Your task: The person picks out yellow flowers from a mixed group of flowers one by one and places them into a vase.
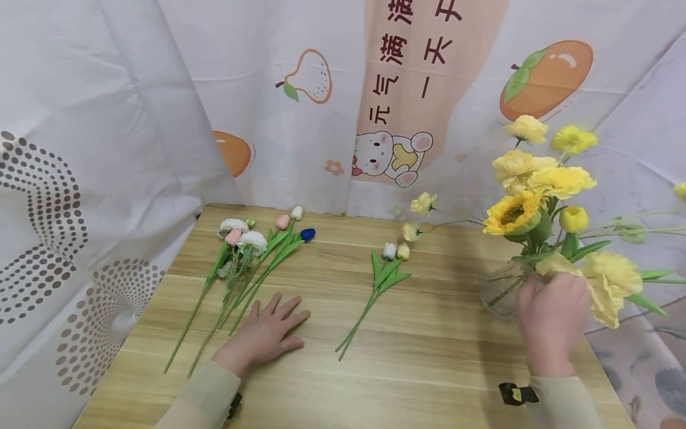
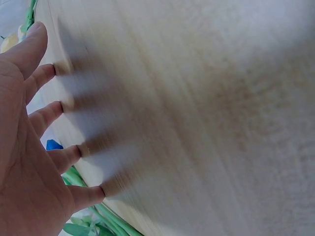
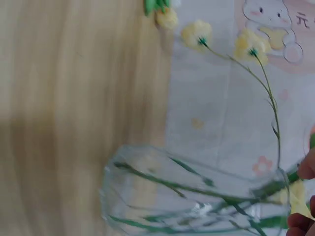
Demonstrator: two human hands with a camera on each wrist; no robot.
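Observation:
At the right of the head view stands a clear glass vase (image 1: pixel 492 293) holding several yellow artificial flowers, a sunflower (image 1: pixel 513 214) among them. My right hand (image 1: pixel 554 319) is at the vase's mouth, fingers curled among the stems. In the right wrist view its thumb and fingertips pinch a thick green flower stem (image 3: pixel 276 187) at the glass rim. My left hand (image 1: pixel 268 333) rests palm down on the table with fingers spread, holding nothing. Just beyond it lie stems of a blue tulip (image 1: pixel 308 235), pink tulips (image 1: pixel 283 222) and white flowers (image 1: pixel 252 241).
Two tulips, one pale blue (image 1: pixel 389 251) and one cream (image 1: pixel 403 251), lie mid-table (image 1: pixel 429 333). Thin stems with small yellow blooms (image 1: pixel 423 204) reach left out of the vase. A printed curtain (image 1: pixel 300 143) hangs behind the table's far edge.

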